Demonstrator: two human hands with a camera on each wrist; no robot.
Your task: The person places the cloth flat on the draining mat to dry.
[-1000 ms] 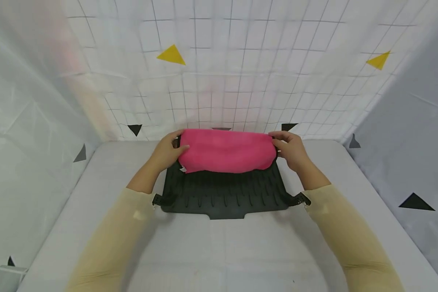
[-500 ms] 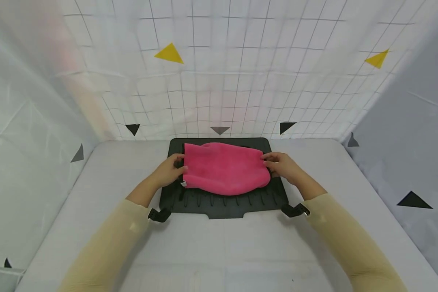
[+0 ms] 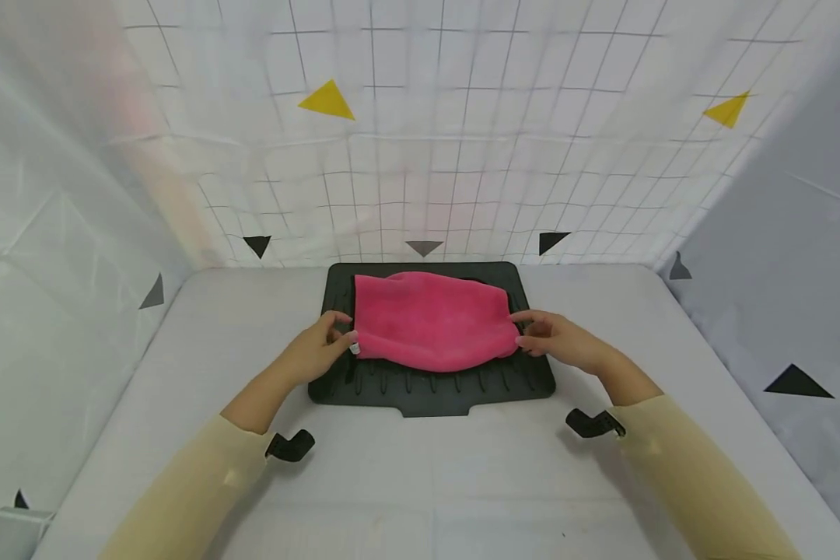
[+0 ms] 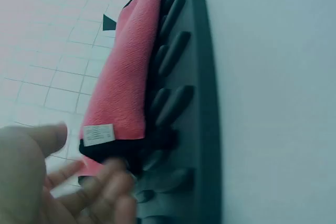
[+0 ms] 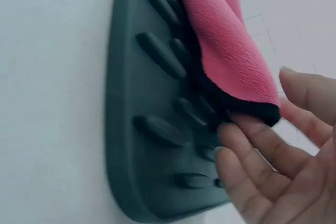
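A pink folded cloth [image 3: 430,323] with a black edge and a small white label [image 4: 98,134] lies on a dark ribbed mat [image 3: 434,400]. My left hand [image 3: 313,347] is beside the cloth's left end, near the label. Its thumb stands apart from the cloth in the left wrist view, and the fingers, blurred there, are loosely bent. At the right end is my right hand [image 3: 563,340]. In the right wrist view its fingers [image 5: 252,129] touch the black edge from beneath, while the thumb is off to the side. Neither hand grips the cloth.
The mat rests on a white table [image 3: 420,482]. A white sheet with a grid [image 3: 455,148] and yellow and black triangles rises behind, and pale sheets hang at both sides. Black wrist mounts [image 3: 290,446] sit at the sleeves.
The cloth, earlier raised by both hands above the mat's far part, has come down flat onto it. Both hands have loosened from its ends and drawn back a little towards me.
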